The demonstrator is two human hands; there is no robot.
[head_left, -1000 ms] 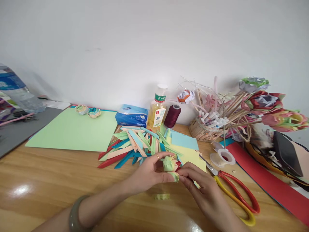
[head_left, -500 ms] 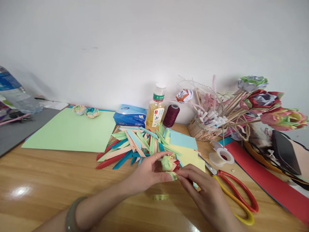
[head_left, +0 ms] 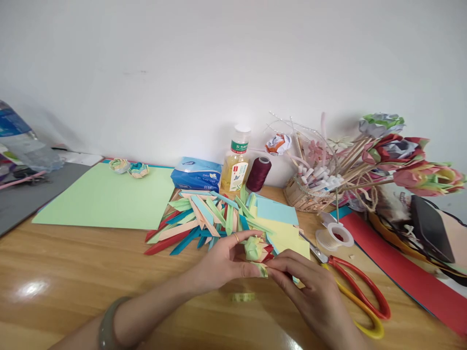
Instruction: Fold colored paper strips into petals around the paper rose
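A folded paper flower (head_left: 254, 249) in pale green, peach and red sits between my two hands, low over the wooden table. My left hand (head_left: 226, 257) is closed around its green side, the index finger behind and the thumb in front. With thumb and index finger together, my right hand (head_left: 304, 282) pinches the lower edge of the flower by its red tips. A green folded piece (head_left: 261, 270) shows under the flower, at the left thumb's tip. Just beyond the hands lies a heap of folded paper strips (head_left: 204, 214) in several colours.
Scissors (head_left: 359, 287) lie right of my right hand, near a ribbon spool (head_left: 334, 236). Behind stand a tissue pack (head_left: 197, 174), a drink bottle (head_left: 237, 160), maroon thread (head_left: 259, 174) and a basket (head_left: 304, 194). Green paper sheets (head_left: 109, 199) lie left. A small yellow-green strip (head_left: 243, 297) lies in front.
The paper flower has turned slightly, so more of its red tips show. My right fingertips have shifted a little along its lower edge. My left hand has hardly moved.
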